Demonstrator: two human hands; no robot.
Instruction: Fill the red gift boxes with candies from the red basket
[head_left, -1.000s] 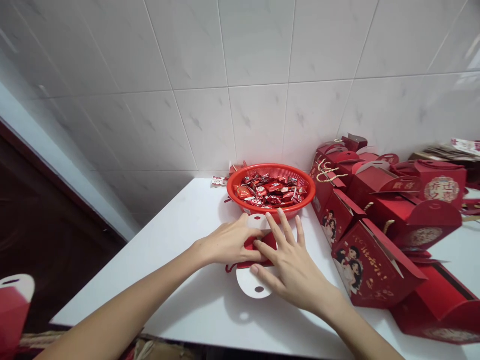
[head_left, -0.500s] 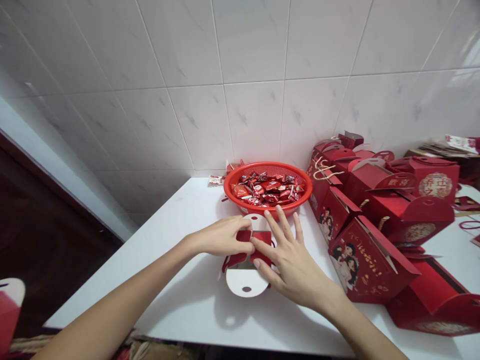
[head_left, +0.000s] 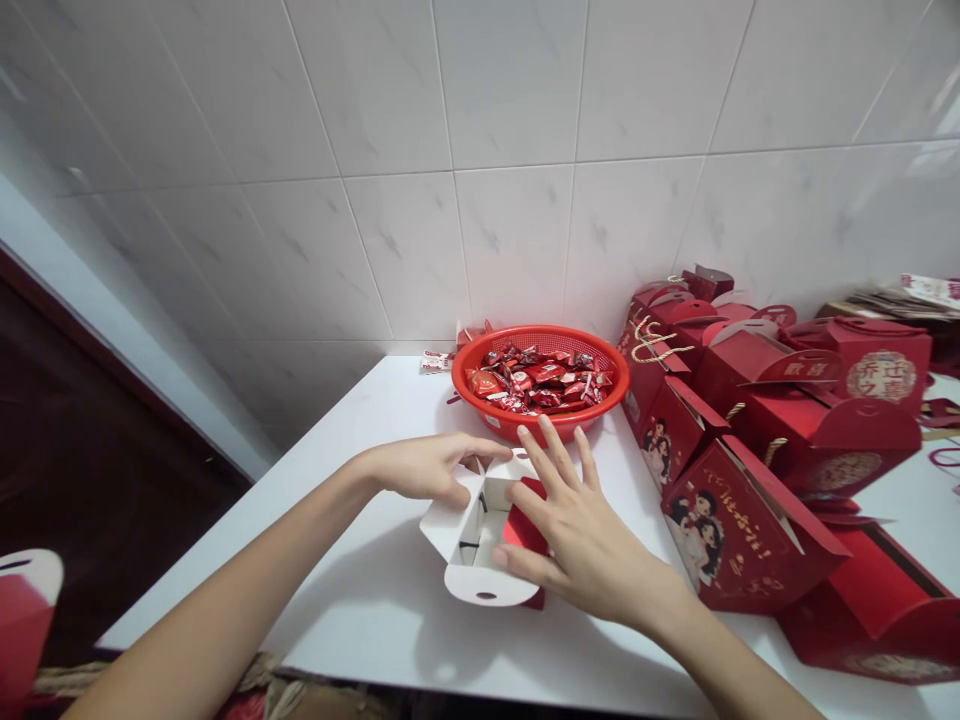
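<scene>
Here's the wall of pale grey marbled tiles (head_left: 517, 90), filling the top, and below it the smooth white counter (head_left: 352, 590) stretches out in front. Over on the right, a crowd of red cardboard gift boxes (head_left: 757, 530), packed close together, gold lettering and a printed couple on the nearer faces. Centre back, near the wall, sits the round red plastic basket (head_left: 622, 375).

Just this side of it, the small open cardboard box, red outside and white inside (head_left: 487, 582), lies on the counter between the two hands, its near white flap turned toward us with an oval hole in it. Right hand (head_left: 577, 520): released, fingers fanned, spread across the box's red right flap. Left hand (head_left: 420, 468): thumb against the white left flap, fingers bent at the far corner; can't tell whether it grips.

Smaller now: shiny red wrapped sweets (head_left: 551, 370) heaped in the basket, and printed white paper slips (head_left: 435, 362) just left of it.
</scene>
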